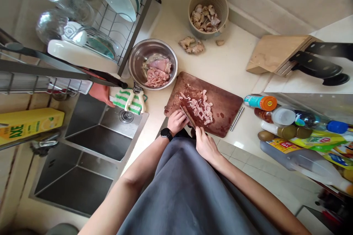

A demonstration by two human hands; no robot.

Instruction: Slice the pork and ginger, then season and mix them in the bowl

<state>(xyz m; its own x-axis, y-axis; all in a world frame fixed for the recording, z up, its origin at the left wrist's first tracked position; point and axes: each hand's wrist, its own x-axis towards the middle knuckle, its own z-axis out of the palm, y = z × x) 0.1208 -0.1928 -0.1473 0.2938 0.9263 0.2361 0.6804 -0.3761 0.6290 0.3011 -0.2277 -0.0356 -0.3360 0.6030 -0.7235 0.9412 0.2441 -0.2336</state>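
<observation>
My right hand (206,144) is wrapped round the handle of a kitchen knife (189,116), its blade pointing up and left over the near edge of the brown cutting board (226,106). Close against the blade's left side is my left hand (177,121), a black watch on its wrist. Its fingers are bent and pressed together at the board's edge; whatever is under them is hidden. Cut strips of raw meat (205,107) lie scattered over the middle of the board. Beyond its left corner, a steel bowl (132,60) holds more raw meat (157,77).
Kitchen shears (135,99) lie on a green-striped cloth (120,99) beside the double sink (104,141). Ginger (191,45) and a colander of garlic (193,3) are behind the board. A knife block (275,53) and several bottles (292,154) stand right; a dish rack (138,25), left.
</observation>
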